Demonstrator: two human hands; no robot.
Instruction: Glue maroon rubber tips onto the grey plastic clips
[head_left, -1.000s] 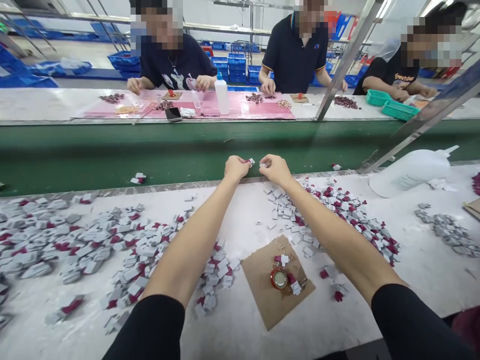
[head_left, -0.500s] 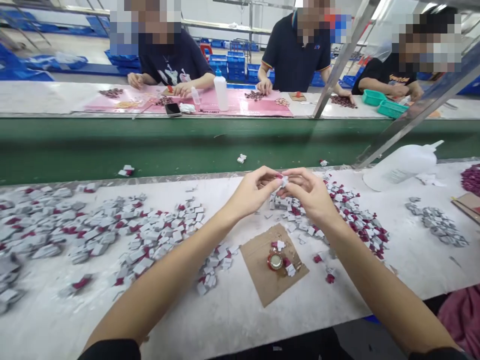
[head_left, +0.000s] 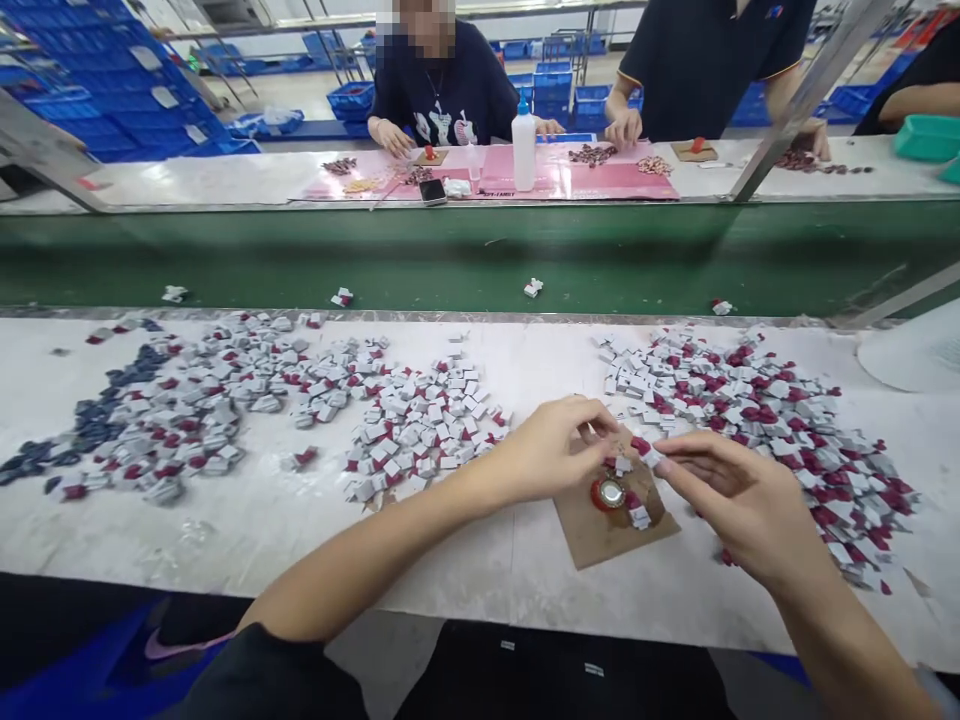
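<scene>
Over the far left part of a brown cardboard square (head_left: pixel 592 540), my left hand (head_left: pixel 559 450) has its thumb and fingertips drawn together; anything between them is too small to make out. My right hand (head_left: pixel 750 500) pinches a small white and dark red piece (head_left: pixel 646 452) by its white end, above the card's right side. A round metal cap with a red rim (head_left: pixel 609 492) lies on the card. One white and red piece (head_left: pixel 619 465) is just beyond the cap, and another (head_left: pixel 637 514) sits to its right.
Piles of white and red pieces spread on the left (head_left: pixel 420 420) and right (head_left: pixel 750 400). Dark blue pieces (head_left: pixel 105 400) lie far left. A white bottle (head_left: pixel 915 345) is at the right edge. Beyond the green strip (head_left: pixel 450 250), people work at another table (head_left: pixel 247 175).
Both hands have come down and nearer, from beyond the card to over it, and have moved apart. The right hand holds the piece. The view has turned left.
</scene>
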